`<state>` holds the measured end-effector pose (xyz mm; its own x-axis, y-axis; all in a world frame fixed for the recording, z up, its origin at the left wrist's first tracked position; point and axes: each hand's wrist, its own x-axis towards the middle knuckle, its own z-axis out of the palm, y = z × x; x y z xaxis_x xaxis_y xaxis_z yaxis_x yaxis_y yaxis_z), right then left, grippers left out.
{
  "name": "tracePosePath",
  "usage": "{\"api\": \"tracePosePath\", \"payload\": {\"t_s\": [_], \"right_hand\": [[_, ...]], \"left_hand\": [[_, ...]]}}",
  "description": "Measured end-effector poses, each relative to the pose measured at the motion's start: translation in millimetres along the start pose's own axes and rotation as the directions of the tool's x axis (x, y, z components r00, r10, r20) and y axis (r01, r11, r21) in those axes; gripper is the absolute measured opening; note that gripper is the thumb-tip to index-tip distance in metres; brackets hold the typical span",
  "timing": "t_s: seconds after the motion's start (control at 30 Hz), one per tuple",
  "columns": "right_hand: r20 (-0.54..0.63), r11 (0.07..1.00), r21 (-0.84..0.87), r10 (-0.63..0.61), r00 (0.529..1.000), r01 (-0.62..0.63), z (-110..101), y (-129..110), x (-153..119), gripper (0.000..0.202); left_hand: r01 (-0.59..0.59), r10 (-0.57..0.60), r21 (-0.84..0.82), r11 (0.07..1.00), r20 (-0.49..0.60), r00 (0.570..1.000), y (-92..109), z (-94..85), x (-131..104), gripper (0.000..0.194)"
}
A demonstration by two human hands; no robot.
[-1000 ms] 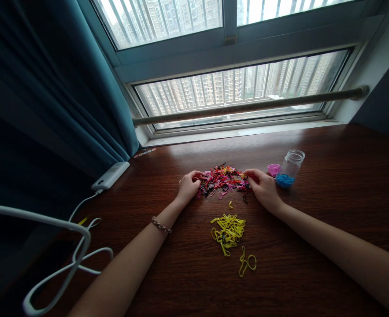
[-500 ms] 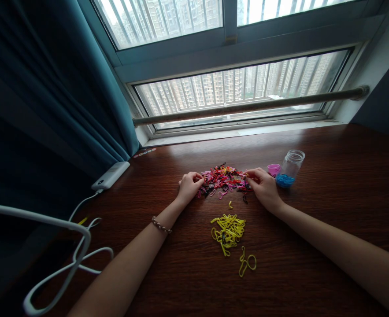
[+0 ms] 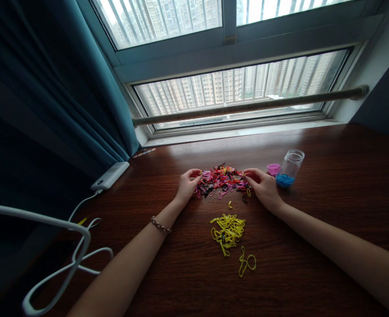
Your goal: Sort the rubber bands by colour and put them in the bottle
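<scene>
Left hand (image 3: 188, 185) and right hand (image 3: 263, 187), at opposite ends of one multicoloured band heap (image 3: 222, 179); one yellow band pile (image 3: 232, 228), nearer; one clear jar (image 3: 291, 166), blue contents.

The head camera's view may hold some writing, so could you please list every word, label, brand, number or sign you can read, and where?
None can be read.
White device: any print is too small to read.
Row of small round marks: too small to make out.
Glass jar and multicolored bands: no lettering visible.

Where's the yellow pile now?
In the head view, the yellow pile lies on the table, slightly right of centre, just this side of the mixed pile.
</scene>
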<state>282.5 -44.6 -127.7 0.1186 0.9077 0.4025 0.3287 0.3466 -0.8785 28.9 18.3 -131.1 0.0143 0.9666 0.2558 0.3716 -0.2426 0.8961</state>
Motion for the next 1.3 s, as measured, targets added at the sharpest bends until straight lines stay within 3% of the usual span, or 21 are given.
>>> {"api": "tracePosePath", "payload": {"t_s": [0.47,0.6,0.7,0.83,0.93,1.07,1.13,1.23,1.3], "right_hand": [[-0.007,0.998,-0.047,-0.045,0.999,0.045,-0.3,-7.5,-2.7,0.022],[0.129,0.987,-0.012,-0.159,0.979,0.161,3.5,-27.6,-13.0,0.018],[0.353,0.954,0.013,-0.286,0.891,0.301,5.6,-44.4,-22.7,0.016],[0.626,0.933,0.11,-0.333,0.705,0.343,7.2,-55.1,-31.2,0.017],[0.684,0.941,0.147,-0.32,0.656,0.306,8.2,-56.0,-34.0,0.017],[0.693,0.98,0.14,-0.2,0.693,0.142,10.4,-53.3,-36.4,0.02],[0.644,0.99,0.136,-0.109,0.757,0.027,12.1,-49.0,-35.7,0.023],[0.383,0.991,0.121,0.013,0.924,-0.064,14.7,-38.4,-30.6,0.025],[0.208,0.99,0.119,0.05,0.977,-0.076,15.9,-31.9,-26.3,0.028]], "left_hand": [[-0.051,0.053,0.037,0.998,-0.045,0.998,1.2,0.0,-1.6,0.023],[-0.061,0.064,0.041,0.997,-0.072,0.995,1.2,0.0,-1.0,0.024],[-0.064,0.067,0.032,0.997,-0.087,0.994,1.3,0.2,-0.9,0.023],[-0.083,0.089,0.064,0.994,-0.101,0.991,1.0,0.8,-1.5,0.024],[-0.092,0.1,0.075,0.993,-0.112,0.989,1.4,1.4,-2.3,0.024],[-0.087,0.096,0.072,0.994,-0.133,0.986,3.0,1.8,-3.3,0.023],[-0.089,0.098,0.073,0.993,-0.135,0.986,3.3,2.0,-3.5,0.023],[-0.096,0.107,0.086,0.992,-0.131,0.986,2.3,2.6,-3.2,0.023],[-0.096,0.109,0.098,0.991,-0.134,0.985,1.4,3.0,-2.8,0.024]]}}
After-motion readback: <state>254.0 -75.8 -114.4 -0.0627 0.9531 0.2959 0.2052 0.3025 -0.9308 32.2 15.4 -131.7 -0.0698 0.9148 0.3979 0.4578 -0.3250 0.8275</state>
